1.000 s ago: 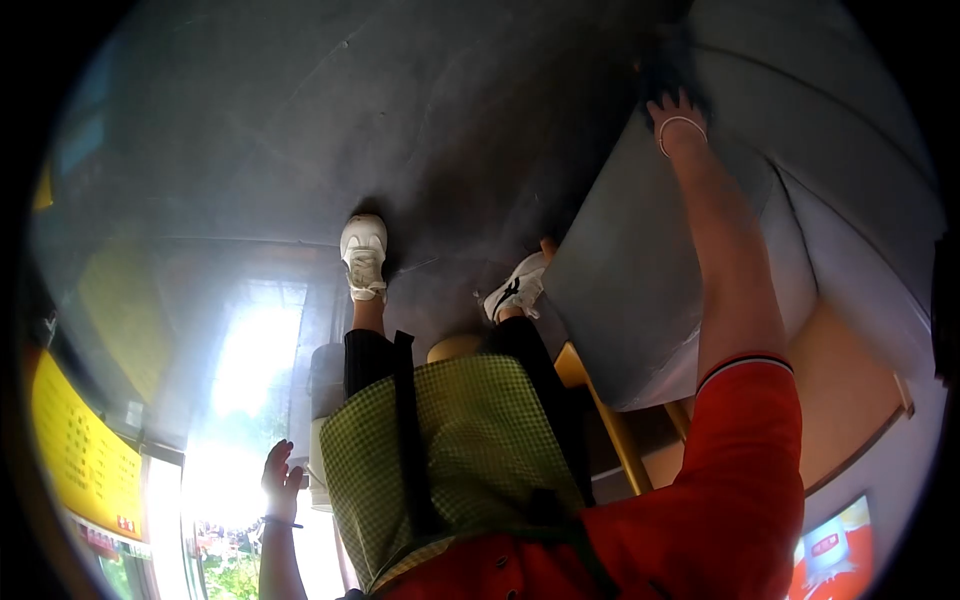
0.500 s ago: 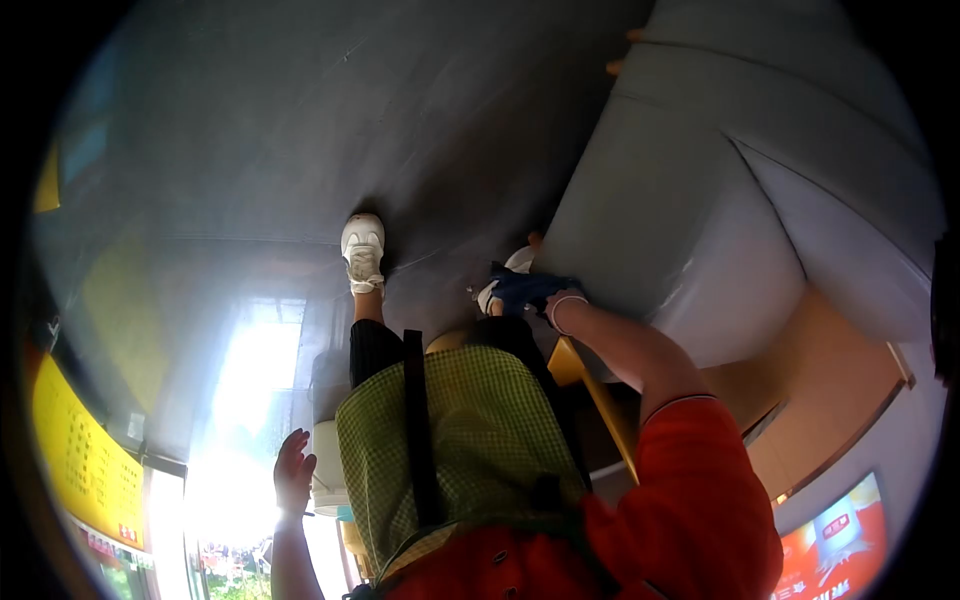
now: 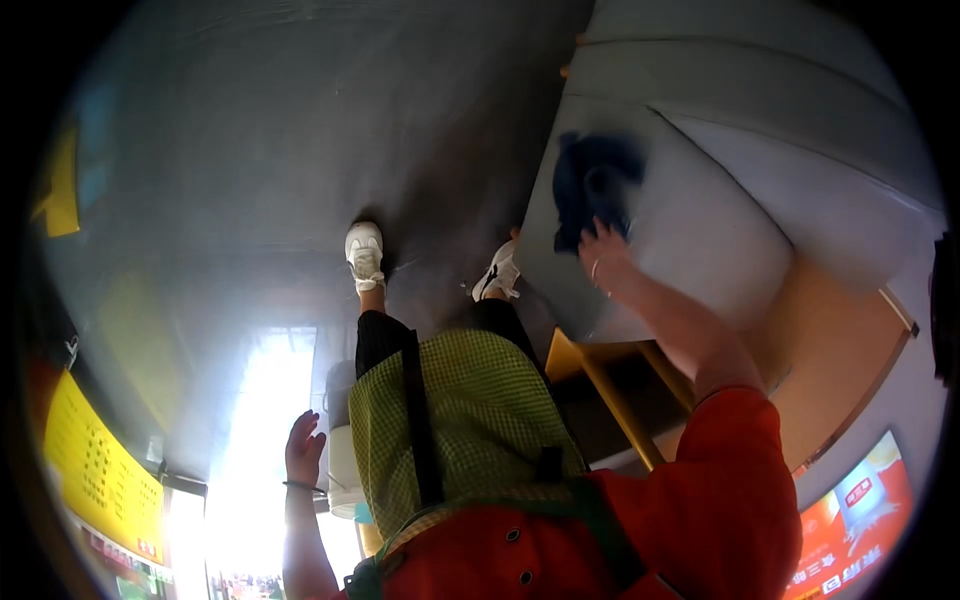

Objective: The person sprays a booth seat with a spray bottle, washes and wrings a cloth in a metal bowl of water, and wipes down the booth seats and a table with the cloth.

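A dark blue cloth (image 3: pixel 590 180) lies crumpled and partly blurred on the grey padded seat (image 3: pixel 690 210). My right hand (image 3: pixel 605 252) is at the near edge of the cloth, fingers spread and pointing away from me, with the fingertips touching it. My left hand (image 3: pixel 304 450) hangs in the air at the lower left, beside the checked green apron (image 3: pixel 480 410), its fingers apart and nothing in them.
A yellow wooden frame (image 3: pixel 605 400) stands below the seat's near edge. White shoes (image 3: pixel 365 250) rest on the dark floor (image 3: pixel 240 170). A pale bucket (image 3: pixel 343 470) is by my left side. Yellow sign (image 3: pixel 100 470) at left; red poster (image 3: pixel 855 520) at lower right.
My right hand has gone from the seat's near corner, where it held the bunched cloth, forward onto the seat; the cloth is now spread wider. My left hand stays raised at the left.
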A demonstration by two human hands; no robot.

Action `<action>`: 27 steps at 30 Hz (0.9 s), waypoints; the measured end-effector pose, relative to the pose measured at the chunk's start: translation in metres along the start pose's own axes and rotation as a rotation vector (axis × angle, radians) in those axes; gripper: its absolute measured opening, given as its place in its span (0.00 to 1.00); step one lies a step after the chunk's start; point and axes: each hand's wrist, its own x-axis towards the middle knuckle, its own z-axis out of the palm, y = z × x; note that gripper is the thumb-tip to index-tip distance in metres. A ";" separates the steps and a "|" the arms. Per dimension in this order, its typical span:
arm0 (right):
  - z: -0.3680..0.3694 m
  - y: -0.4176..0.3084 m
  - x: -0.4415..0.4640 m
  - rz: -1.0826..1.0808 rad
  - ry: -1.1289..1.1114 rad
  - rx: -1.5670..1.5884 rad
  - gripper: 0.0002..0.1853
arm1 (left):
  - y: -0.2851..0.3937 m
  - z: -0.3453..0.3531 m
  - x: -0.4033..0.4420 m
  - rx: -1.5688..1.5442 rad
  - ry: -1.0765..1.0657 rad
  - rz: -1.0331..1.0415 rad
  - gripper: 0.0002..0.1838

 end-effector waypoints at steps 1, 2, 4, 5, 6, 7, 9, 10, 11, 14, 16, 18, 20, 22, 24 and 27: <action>0.012 -0.023 -0.024 -0.017 -0.013 0.067 0.21 | 0.010 -0.002 -0.002 0.030 0.001 -0.029 0.26; 0.038 -0.044 -0.040 -0.054 0.013 0.121 0.22 | 0.018 -0.005 -0.003 0.029 -0.018 0.003 0.26; 0.067 -0.070 -0.075 -0.097 0.063 0.296 0.25 | 0.044 -0.007 -0.006 -0.003 -0.025 0.054 0.26; 0.079 -0.075 -0.079 -0.091 0.075 0.314 0.25 | 0.042 -0.012 -0.002 0.015 -0.033 0.094 0.26; 0.082 -0.076 -0.079 -0.106 0.079 0.391 0.26 | 0.047 -0.015 0.001 0.029 -0.022 0.088 0.26; 0.085 -0.075 -0.078 -0.121 0.084 0.469 0.27 | 0.052 -0.020 0.004 0.050 -0.009 0.090 0.26; 0.080 -0.044 -0.057 -0.059 0.161 0.498 0.27 | 0.059 -0.034 0.013 0.099 0.010 0.103 0.26; 0.063 -0.020 -0.045 0.069 0.269 0.408 0.26 | 0.058 -0.039 0.018 0.120 0.020 0.093 0.26; 0.068 0.012 -0.015 0.162 0.438 0.366 0.26 | 0.057 -0.045 0.017 0.145 0.025 0.073 0.25; 0.016 0.112 0.002 0.411 0.632 0.414 0.36 | 0.051 -0.055 0.015 0.209 0.044 0.132 0.25; 0.010 0.138 0.005 0.479 0.722 0.723 0.36 | 0.049 -0.048 0.012 0.237 0.062 0.114 0.25; 0.041 0.110 0.012 0.426 0.837 0.647 0.35 | 0.054 -0.034 0.011 0.286 0.014 0.077 0.25; 0.078 0.066 -0.002 0.278 0.939 0.490 0.34 | 0.061 -0.010 0.010 0.278 -0.032 0.061 0.24; 0.110 0.009 -0.032 0.171 0.878 0.530 0.34 | 0.061 0.007 0.020 0.318 -0.097 0.061 0.24; 0.138 -0.038 -0.054 0.130 0.911 0.697 0.31 | 0.076 0.030 0.022 0.337 -0.170 0.110 0.25; 0.172 -0.107 -0.078 0.160 0.987 1.105 0.25 | 0.141 0.068 0.015 0.364 -0.272 0.225 0.25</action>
